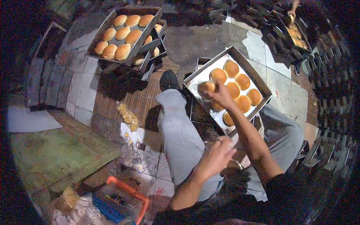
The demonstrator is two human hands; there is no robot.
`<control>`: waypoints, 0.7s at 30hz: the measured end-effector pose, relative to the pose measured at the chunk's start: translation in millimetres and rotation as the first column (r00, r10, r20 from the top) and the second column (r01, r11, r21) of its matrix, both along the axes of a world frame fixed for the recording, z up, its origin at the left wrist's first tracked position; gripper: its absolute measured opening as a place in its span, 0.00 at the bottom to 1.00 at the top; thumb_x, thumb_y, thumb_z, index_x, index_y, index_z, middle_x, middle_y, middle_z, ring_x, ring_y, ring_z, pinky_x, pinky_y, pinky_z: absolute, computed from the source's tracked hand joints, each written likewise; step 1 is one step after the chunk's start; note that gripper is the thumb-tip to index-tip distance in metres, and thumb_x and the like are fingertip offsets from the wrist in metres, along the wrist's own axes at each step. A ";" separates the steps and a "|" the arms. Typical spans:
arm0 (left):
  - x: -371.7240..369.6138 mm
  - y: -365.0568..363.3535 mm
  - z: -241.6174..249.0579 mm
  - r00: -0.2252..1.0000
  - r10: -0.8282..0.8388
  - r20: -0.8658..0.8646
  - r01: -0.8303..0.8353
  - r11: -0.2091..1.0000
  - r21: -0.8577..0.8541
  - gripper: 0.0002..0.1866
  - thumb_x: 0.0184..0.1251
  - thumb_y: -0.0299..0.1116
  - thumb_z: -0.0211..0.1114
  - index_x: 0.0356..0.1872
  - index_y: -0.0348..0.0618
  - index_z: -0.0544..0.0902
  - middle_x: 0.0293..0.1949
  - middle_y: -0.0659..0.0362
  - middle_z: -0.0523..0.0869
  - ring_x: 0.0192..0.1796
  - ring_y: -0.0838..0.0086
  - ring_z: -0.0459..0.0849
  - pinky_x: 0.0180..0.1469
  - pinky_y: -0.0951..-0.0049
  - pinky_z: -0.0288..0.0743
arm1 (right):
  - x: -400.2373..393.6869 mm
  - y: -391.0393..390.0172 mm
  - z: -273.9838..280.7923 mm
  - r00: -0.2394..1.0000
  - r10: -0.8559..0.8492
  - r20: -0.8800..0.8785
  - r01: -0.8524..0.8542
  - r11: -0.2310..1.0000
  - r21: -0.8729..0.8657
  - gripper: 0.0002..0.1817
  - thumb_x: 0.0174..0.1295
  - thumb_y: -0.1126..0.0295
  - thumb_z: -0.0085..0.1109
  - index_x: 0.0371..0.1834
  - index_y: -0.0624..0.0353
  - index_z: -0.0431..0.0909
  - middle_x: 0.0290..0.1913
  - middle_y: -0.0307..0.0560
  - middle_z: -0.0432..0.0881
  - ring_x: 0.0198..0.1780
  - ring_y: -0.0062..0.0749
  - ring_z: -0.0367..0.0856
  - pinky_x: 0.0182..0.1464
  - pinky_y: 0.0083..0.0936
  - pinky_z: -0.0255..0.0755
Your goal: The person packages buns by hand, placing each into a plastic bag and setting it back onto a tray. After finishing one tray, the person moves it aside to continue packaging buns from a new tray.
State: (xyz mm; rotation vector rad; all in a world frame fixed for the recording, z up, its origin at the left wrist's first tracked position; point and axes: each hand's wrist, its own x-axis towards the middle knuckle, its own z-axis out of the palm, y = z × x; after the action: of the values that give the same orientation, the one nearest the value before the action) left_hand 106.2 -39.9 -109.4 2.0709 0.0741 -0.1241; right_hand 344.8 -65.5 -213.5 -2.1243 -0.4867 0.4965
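Observation:
Several round golden buns [243, 81] sit on white paper in a metal tray [257, 78] between the legs. My right hand [221, 96] reaches over the tray, its fingers closed on a bun [207, 87] at the left side; that area is blurred. Nearer the body, my left hand [217, 153] hangs below the tray's near corner, above the grey trouser leg, with a ring on one finger. Its fingertips are smeared by motion, and nothing can be made out in them.
Stacked trays of buns [90, 47] stand at the upper left. Plastic bags [128, 117] and an orange-rimmed container [144, 204] lie lower left. Dark metal moulds [332, 97] line the right. At the upper right, another person's hand [292, 12] is over a tray [304, 33].

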 end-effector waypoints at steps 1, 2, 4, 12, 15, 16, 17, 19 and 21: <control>4.6 1.9 1.0 0.982 0.160 0.102 -0.145 0.979 -0.141 0.22 0.71 0.38 0.66 0.61 0.40 0.76 0.51 0.45 0.82 0.54 0.50 0.84 0.57 0.55 0.79 | -16.1 -16.2 21.0 1.000 -0.008 0.007 0.008 0.998 0.066 0.28 0.55 0.59 0.77 0.56 0.60 0.78 0.53 0.54 0.85 0.55 0.51 0.83 0.55 0.45 0.73; 5.6 1.2 7.1 0.938 0.346 -0.023 -0.324 0.850 -0.415 0.23 0.75 0.45 0.62 0.63 0.40 0.75 0.52 0.48 0.83 0.54 0.54 0.84 0.56 0.59 0.80 | -34.1 -36.0 49.0 0.971 0.066 0.229 -0.097 0.987 0.126 0.29 0.52 0.60 0.78 0.56 0.57 0.79 0.58 0.51 0.83 0.62 0.50 0.79 0.61 0.45 0.68; 6.1 7.7 17.0 0.848 0.455 -0.273 -0.472 0.412 -0.780 0.30 0.80 0.58 0.51 0.65 0.41 0.75 0.56 0.53 0.83 0.55 0.62 0.85 0.54 0.66 0.81 | -61.1 -73.0 114.1 0.812 0.223 0.539 -0.300 0.952 0.058 0.30 0.46 0.64 0.79 0.55 0.49 0.80 0.67 0.46 0.78 0.74 0.50 0.68 0.71 0.47 0.57; 12.6 -15.9 61.8 0.744 0.664 -0.079 -0.467 0.431 -0.772 0.20 0.81 0.44 0.59 0.60 0.38 0.74 0.55 0.56 0.82 0.58 0.74 0.79 0.62 0.70 0.72 | -141.8 -164.8 194.9 0.940 -0.153 0.305 0.006 0.902 0.432 0.24 0.64 0.72 0.63 0.65 0.55 0.77 0.72 0.55 0.71 0.75 0.47 0.66 0.75 0.44 0.59; 7.3 -33.7 54.7 0.716 0.698 0.021 -0.500 0.533 -0.682 0.15 0.81 0.38 0.60 0.57 0.39 0.74 0.55 0.56 0.81 0.58 0.74 0.78 0.63 0.70 0.71 | -162.9 -182.5 186.8 0.913 -0.083 -0.400 0.306 0.786 0.537 0.19 0.75 0.63 0.59 0.61 0.66 0.77 0.48 0.48 0.84 0.43 0.26 0.85 0.49 0.24 0.79; 3.8 -38.3 65.6 0.746 0.661 0.084 -0.497 0.636 -0.591 0.13 0.81 0.36 0.60 0.55 0.39 0.74 0.56 0.55 0.82 0.58 0.73 0.79 0.59 0.69 0.75 | -170.4 -182.9 185.5 0.902 -0.116 -0.417 0.350 0.761 0.546 0.19 0.74 0.64 0.61 0.60 0.67 0.77 0.44 0.48 0.84 0.38 0.25 0.85 0.43 0.23 0.79; 0.7 -39.7 69.5 0.753 0.652 0.092 -0.489 0.647 -0.585 0.13 0.81 0.36 0.60 0.55 0.39 0.74 0.56 0.55 0.82 0.58 0.73 0.79 0.59 0.69 0.75 | -176.7 -181.4 185.4 0.888 -0.150 -0.434 0.395 0.732 0.555 0.19 0.73 0.65 0.62 0.59 0.67 0.78 0.41 0.47 0.84 0.34 0.25 0.85 0.37 0.22 0.79; -5.3 -43.1 76.5 0.864 0.487 0.129 -0.253 0.641 -0.724 0.14 0.80 0.36 0.61 0.57 0.38 0.74 0.59 0.52 0.82 0.58 0.72 0.81 0.54 0.67 0.79 | -183.0 -191.3 187.7 0.811 -0.147 -0.567 0.520 0.627 0.580 0.16 0.71 0.67 0.65 0.55 0.68 0.79 0.38 0.46 0.85 0.31 0.26 0.85 0.31 0.22 0.78; -8.6 -47.3 87.2 0.839 0.515 0.175 -0.255 0.657 -0.710 0.13 0.76 0.35 0.66 0.51 0.36 0.80 0.62 0.49 0.82 0.56 0.69 0.84 0.50 0.65 0.82 | -180.9 -201.7 179.9 0.774 -0.235 -0.588 0.594 0.592 0.545 0.14 0.70 0.67 0.66 0.47 0.68 0.80 0.37 0.47 0.86 0.31 0.28 0.86 0.27 0.23 0.78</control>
State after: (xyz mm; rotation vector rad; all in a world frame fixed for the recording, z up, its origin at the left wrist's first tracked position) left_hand 97.6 -87.2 -22.2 1.2763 0.2191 0.4570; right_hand 163.8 -267.2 -33.6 -1.2205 0.1367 0.4134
